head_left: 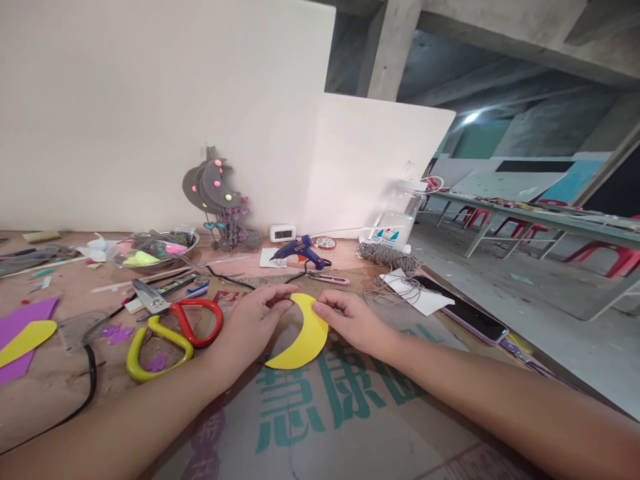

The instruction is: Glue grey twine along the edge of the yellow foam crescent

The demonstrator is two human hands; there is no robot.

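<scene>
A yellow crescent moon cutout (309, 340) is held above a cardboard sheet (350, 427) printed with green characters. My left hand (257, 327) pinches its upper left tip between thumb and fingers. On the crescent's upper right edge, my right hand (350, 317) has its thumb and curled fingers closed. The lower tip of the crescent points left. Scissors (190, 323) with one red and one yellow handle loop lie left of my left hand. Beyond the hands rests a blue glue gun (300, 250).
A bowl (150, 257) of colourful pieces and purple sheet (30, 333) are at left. Grey moon decorations (215, 190) stand by the white board. Behind the hands are a small clock (283, 233) and pink cutter (327, 279). Grey yarn (390, 257), a jar (403, 213) and phone (463, 313) are right.
</scene>
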